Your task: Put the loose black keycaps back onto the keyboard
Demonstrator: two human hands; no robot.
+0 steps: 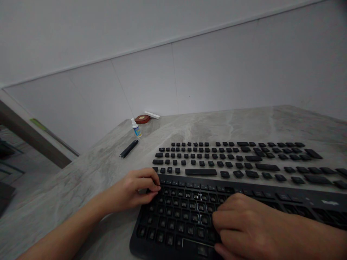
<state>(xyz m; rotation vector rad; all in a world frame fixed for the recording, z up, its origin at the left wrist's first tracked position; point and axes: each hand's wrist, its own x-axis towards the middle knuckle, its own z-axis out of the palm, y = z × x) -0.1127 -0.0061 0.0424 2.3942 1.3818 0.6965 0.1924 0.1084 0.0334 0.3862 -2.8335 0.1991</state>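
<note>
A black keyboard (187, 183) lies on the table with its keycaps off, so rows of bare sockets show below the row of small keys along its top. At its upper left corner, my left hand (139, 186) has thumb and fingers closed on the frame's edge. My right hand (244, 227) is curled over the middle of the socket area. Its fingertips point down and are partly hidden, so whatever they pinch cannot be made out. Behind the keyboard, loose black keycaps (201, 172) are laid out in rows much like a keyboard's layout.
A black pen-like tool (129, 148) lies on the marbled table (108, 184) at left. Beyond it are a small white spray bottle (137, 129), a reddish-brown case (142, 119) and a thin white strip (152, 115). A pale wall (230, 72) rises behind the table.
</note>
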